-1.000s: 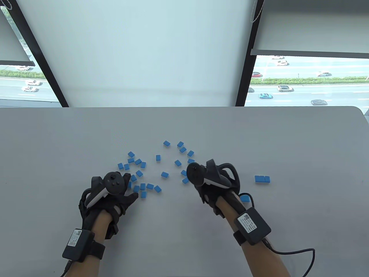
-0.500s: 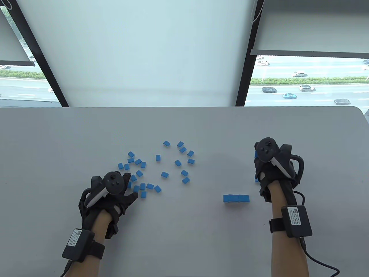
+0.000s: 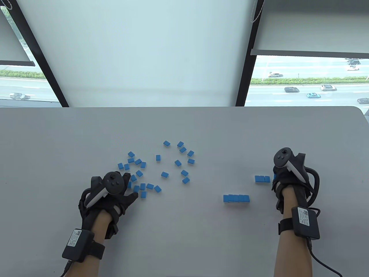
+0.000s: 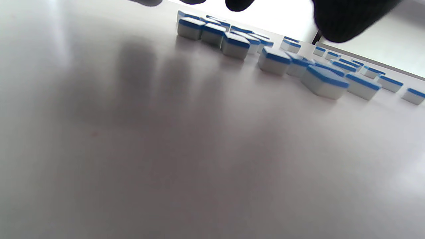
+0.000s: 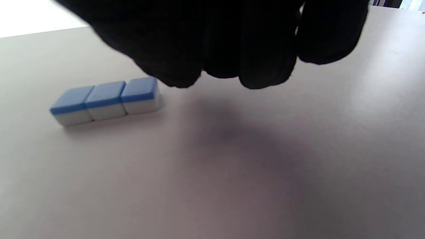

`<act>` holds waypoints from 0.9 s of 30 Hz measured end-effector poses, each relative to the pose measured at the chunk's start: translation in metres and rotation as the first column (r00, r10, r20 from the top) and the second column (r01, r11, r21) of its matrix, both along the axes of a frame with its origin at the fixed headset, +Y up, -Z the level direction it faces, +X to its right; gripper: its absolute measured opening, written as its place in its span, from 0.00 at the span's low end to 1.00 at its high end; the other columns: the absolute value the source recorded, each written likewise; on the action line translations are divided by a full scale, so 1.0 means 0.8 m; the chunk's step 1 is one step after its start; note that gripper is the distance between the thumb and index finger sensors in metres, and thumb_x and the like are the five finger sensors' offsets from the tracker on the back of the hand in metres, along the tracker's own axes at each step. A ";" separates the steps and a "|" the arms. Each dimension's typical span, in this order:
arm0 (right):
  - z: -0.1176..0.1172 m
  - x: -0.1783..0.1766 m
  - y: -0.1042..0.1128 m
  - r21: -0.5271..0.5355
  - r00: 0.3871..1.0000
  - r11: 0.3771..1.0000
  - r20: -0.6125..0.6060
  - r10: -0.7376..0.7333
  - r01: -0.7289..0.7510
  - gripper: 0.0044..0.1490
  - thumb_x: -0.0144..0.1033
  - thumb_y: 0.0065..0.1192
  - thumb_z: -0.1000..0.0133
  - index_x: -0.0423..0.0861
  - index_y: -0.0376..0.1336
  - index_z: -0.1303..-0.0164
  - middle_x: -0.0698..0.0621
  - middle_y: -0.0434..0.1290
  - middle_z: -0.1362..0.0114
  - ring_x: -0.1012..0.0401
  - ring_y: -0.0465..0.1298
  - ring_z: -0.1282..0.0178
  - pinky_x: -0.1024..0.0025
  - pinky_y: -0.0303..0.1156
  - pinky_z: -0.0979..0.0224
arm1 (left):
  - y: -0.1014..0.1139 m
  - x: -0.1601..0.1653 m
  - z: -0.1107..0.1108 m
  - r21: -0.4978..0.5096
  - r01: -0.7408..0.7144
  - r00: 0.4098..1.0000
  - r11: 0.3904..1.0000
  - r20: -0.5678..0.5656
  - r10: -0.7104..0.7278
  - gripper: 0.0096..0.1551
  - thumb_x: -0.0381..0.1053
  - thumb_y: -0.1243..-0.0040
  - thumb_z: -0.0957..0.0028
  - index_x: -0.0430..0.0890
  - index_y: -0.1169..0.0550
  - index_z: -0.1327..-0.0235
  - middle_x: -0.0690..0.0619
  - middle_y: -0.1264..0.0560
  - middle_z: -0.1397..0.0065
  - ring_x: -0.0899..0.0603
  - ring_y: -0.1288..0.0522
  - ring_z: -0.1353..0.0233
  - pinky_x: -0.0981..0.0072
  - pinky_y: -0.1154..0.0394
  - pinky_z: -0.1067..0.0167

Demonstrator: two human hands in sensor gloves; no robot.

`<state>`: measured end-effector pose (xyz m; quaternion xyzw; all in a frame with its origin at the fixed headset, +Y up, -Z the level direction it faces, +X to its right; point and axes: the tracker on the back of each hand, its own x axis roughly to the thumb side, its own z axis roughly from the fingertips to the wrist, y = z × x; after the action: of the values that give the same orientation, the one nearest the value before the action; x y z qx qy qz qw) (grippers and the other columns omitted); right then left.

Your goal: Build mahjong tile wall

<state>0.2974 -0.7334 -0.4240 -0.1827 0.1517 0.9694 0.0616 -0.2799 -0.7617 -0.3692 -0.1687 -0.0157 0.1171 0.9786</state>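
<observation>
The three-tile row (image 3: 262, 179) lies on the right of the grey surface (image 3: 184, 129), its tiles edge to edge with blue backs up; a four-tile row (image 3: 236, 198) lies nearer the person and a little to the left, apart from it. The risk, as I judge it, is a clumsy join: a push that lands off-centre on the short row's right end could swing it out of line or split the tiles apart, and carrying it toward the four-tile row at an angle would leave a kinked wall.

The right hand (image 3: 284, 179) sits just beside that right end. In the right wrist view its fingers (image 5: 262, 63) hang curled in a dark bunch above and to the right of the end tile; whether they touch it or hold anything I cannot tell.

Well to the left, the loose tiles (image 3: 155, 167) lie scattered. The left hand (image 3: 115, 196) rests at their near edge, fingers spread and relaxed, holding nothing, with the nearest tiles just beyond the fingertips (image 4: 345, 23).
</observation>
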 end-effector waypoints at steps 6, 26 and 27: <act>-0.004 -0.009 -0.010 -0.021 0.999 0.999 -0.017 0.027 -0.027 0.36 0.35 0.76 0.51 0.57 0.63 0.32 0.51 0.72 0.34 0.49 0.78 0.44 0.48 0.72 0.35 | 0.000 0.000 0.000 0.000 0.001 1.000 1.000 0.000 -0.001 0.51 0.74 0.50 0.54 0.57 0.49 0.19 0.48 0.55 0.14 0.28 0.53 0.18 0.21 0.59 0.34; -0.013 -0.170 0.079 0.188 0.971 0.978 -0.235 -0.042 0.087 0.45 0.50 0.74 0.51 0.50 0.58 0.25 0.49 0.70 0.28 0.47 0.77 0.38 0.45 0.70 0.32 | 0.003 -0.002 -0.001 0.019 -0.004 1.000 1.000 -0.003 0.004 0.52 0.74 0.50 0.54 0.57 0.49 0.19 0.48 0.55 0.14 0.28 0.53 0.18 0.21 0.59 0.34; -0.016 -0.191 0.081 0.183 0.964 0.978 -0.263 -0.046 0.097 0.45 0.51 0.74 0.51 0.50 0.58 0.25 0.49 0.70 0.28 0.47 0.77 0.38 0.45 0.70 0.32 | 0.003 -0.002 -0.002 0.019 -0.004 1.000 1.000 -0.002 0.004 0.52 0.74 0.50 0.54 0.57 0.49 0.19 0.48 0.55 0.14 0.28 0.53 0.18 0.21 0.59 0.34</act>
<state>0.1444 -0.6682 -0.4367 -0.0428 0.0695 0.9922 0.0939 -0.2818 -0.7592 -0.3704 -0.1593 -0.0159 0.1191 0.9799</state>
